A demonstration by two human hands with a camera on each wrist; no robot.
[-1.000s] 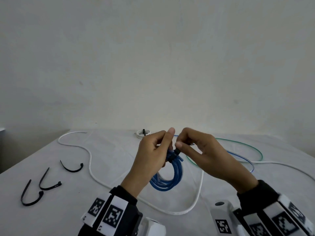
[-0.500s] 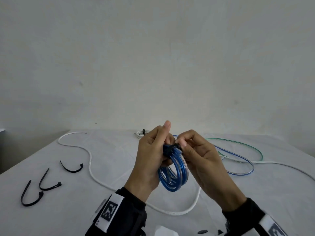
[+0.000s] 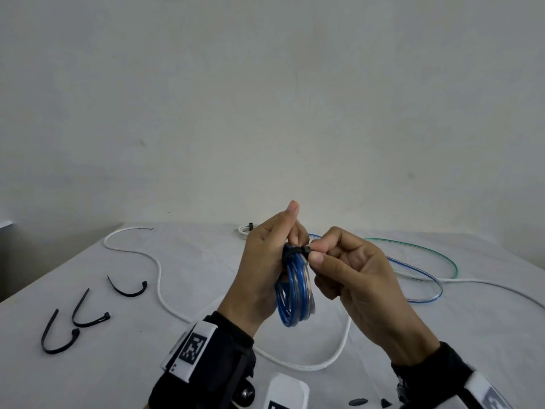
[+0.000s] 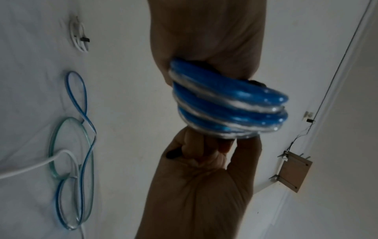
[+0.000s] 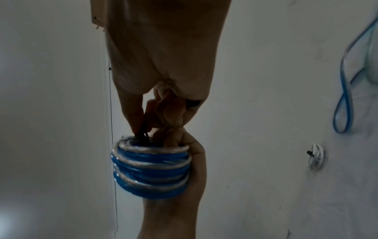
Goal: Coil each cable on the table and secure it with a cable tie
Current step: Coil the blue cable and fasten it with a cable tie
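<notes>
Left hand grips the blue coil upright; right hand pinches its black tie.

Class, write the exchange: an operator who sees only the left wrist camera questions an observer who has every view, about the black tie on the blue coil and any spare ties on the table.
Operator: Is the tie round the coil?
Observer: Yes. In the head view the black cable tie loops over the top of the blue coil, which the left hand grips. The right hand pinches the tie there.
Operator: Are any spare ties left?
Observer: Three loose ties lie open on the table, to the person's left.
</notes>
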